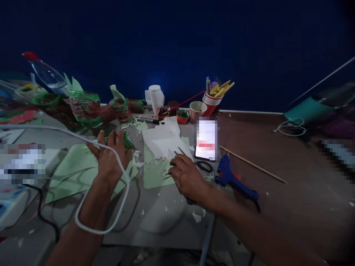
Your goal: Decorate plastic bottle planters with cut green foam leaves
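Scissors (204,166): long axis slanting, pointing far-left. Right hand (186,176): curled, grip contents unclear. Left hand (111,157): grip wide.

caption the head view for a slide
Left hand over pale green paper, right hand near a blue plastic glue gun.

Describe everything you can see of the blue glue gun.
The glue gun has a blue body that looks like plastic, a nozzle, and a handle with a dark cord leaving its end. A red-orange part, perhaps the trigger, shows beside the body. It lies on the work surface, nozzle pointing away from the person, handle slanting back to the right. The right hand is left of it, not touching it. A wooden stick passes by the nozzle; whether they touch is unclear.
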### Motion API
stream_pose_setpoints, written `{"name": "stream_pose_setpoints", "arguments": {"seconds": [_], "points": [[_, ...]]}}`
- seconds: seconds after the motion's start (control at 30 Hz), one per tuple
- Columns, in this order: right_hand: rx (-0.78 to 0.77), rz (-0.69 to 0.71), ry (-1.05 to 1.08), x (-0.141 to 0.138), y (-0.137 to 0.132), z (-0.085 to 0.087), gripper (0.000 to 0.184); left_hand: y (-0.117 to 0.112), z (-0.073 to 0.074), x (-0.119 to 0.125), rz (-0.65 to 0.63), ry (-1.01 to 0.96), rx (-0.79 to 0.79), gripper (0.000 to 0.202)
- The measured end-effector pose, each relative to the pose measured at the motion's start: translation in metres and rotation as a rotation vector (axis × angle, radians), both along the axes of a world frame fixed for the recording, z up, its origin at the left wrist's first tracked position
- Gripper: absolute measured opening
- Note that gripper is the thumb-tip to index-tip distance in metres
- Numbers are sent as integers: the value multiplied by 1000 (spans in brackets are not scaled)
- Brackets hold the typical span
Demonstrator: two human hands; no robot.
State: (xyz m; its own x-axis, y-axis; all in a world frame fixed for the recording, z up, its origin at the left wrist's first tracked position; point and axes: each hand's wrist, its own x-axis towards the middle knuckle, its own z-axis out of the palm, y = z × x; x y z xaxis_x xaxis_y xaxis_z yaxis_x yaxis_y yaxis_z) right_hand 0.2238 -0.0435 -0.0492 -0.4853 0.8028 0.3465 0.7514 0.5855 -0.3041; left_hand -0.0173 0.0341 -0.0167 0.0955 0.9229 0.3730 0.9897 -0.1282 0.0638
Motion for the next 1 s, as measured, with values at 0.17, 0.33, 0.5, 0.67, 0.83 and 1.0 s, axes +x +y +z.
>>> {"name": "stream_pose_setpoints", "arguments": {"seconds": [0.17, 0.33, 0.5, 0.67, 0.83, 1.0], "points": [[23, 8, 99, 0, 1, 3, 17, 4, 3, -4, -21, -74, 43, 55], [28, -84, 382, 4, -2, 11, 25, -2, 7, 9, -223, -108, 265, 57], [-193, -115, 709, 7, -4, 16, 67, -23, -6, 36, -718, -95, 366, 53], [-273, -158, 735, 5, -5, 17, 74, -37, -13, 47, -840, -213, 221, 50], [-337, -159, 943, 3, -2, 16, 58, -43, -7, 50, -867, -106, 416, 51], [-772, -96, 1657, 9, 8, 20, 25, -45, 0, 49, -744, -473, 499, 66]]}}
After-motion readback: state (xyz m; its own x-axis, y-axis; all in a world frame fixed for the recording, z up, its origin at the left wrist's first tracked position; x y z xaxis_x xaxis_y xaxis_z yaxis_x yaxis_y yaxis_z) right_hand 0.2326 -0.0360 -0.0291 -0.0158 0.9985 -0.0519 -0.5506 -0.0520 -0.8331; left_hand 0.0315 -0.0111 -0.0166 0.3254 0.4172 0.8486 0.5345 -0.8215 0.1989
